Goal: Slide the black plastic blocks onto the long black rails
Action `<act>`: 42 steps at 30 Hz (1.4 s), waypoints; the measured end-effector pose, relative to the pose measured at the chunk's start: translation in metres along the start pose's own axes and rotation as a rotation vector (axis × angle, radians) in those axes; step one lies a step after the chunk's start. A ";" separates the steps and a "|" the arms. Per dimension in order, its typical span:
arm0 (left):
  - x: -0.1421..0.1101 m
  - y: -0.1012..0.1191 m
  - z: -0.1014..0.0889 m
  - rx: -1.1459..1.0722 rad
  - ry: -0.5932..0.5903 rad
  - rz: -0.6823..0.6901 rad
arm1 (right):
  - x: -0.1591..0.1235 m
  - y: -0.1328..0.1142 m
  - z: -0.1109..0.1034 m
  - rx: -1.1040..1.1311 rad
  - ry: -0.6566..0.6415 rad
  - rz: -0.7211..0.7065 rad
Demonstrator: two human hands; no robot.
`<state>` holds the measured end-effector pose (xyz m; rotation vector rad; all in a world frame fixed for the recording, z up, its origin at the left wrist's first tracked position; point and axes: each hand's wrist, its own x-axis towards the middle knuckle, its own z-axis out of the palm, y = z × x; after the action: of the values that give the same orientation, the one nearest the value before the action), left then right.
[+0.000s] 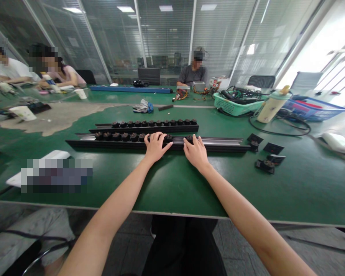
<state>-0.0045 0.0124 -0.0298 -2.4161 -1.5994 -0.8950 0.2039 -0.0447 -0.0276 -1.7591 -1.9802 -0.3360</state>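
Note:
A long black metal channel [126,145] lies crosswise in front of me, its inner face silvery. Along its left half sits a row of black round parts [116,136]. My left hand [155,147] curls over the right end of this row, with one black round part [169,138] between its index finger and thumb. A short stretch of bare channel separates the two hands. Farther right, my right hand [196,151] has its thumb and fingers around a single black round part [190,138] in the channel. My fingers partly hide the parts beneath them.
Behind lies a second black channel [149,129] with a similar row. Several loose black pieces [268,165] are at the right. A green basket [235,107], bottle [271,107] and blue basket [319,111] stand beyond. A grey glove [143,106] lies ahead; other people sit around.

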 end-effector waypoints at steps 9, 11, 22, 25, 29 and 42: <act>0.000 0.001 -0.001 -0.001 -0.014 -0.015 | 0.000 -0.002 -0.002 -0.002 -0.011 0.022; 0.000 0.001 -0.001 -0.002 -0.011 -0.012 | -0.001 -0.003 -0.003 0.004 -0.009 0.032; -0.001 0.002 -0.002 0.009 -0.027 -0.022 | 0.001 -0.004 -0.001 0.017 0.012 0.048; -0.001 0.002 -0.002 0.011 -0.022 -0.020 | 0.001 -0.003 0.000 0.001 -0.003 0.033; -0.001 0.001 -0.002 0.008 -0.018 -0.015 | 0.002 -0.003 0.001 -0.008 -0.012 0.032; 0.000 0.002 -0.002 -0.003 -0.020 -0.023 | 0.003 0.000 0.001 -0.003 0.014 0.027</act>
<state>-0.0034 0.0108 -0.0278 -2.4209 -1.6373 -0.8797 0.2031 -0.0420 -0.0271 -1.7788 -1.9448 -0.3414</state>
